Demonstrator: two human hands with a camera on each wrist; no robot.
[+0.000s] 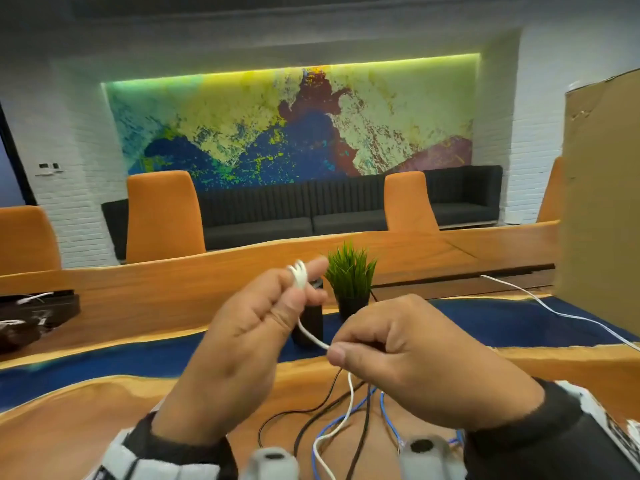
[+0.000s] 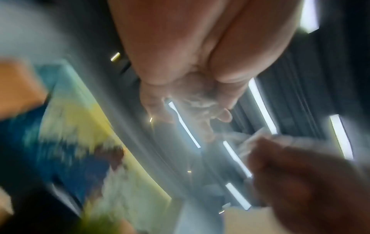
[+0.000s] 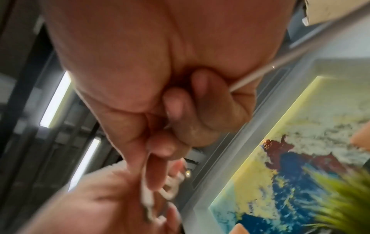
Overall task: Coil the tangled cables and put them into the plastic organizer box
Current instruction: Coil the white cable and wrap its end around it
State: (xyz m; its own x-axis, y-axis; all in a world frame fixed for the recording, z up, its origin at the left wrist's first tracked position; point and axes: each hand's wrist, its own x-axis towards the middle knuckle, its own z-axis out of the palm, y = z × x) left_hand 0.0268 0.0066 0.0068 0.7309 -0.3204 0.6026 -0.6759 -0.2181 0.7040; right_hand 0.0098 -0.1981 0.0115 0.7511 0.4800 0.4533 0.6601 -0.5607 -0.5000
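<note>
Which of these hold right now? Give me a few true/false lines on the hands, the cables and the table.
1. The left hand holds small loops of the white cable. True.
2. The right hand is open and idle. False: it pinches the white cable.
3. Black and blue cables lie loose on the wooden table. True.
4. The potted plant lies tipped over. False: it stands upright.
5. The coil already sits in the organizer box. False: it is held above the table; no such box is in view.

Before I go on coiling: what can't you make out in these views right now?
- Organizer box: in no view.
- White cable coil on the left hand: loop count unreadable; fingers cover it in the head view, motion blur in the left wrist view.
- Black and blue cables: ends cut off by the head view's bottom edge.
- Right hand: its grip is hidden by knuckles.
</note>
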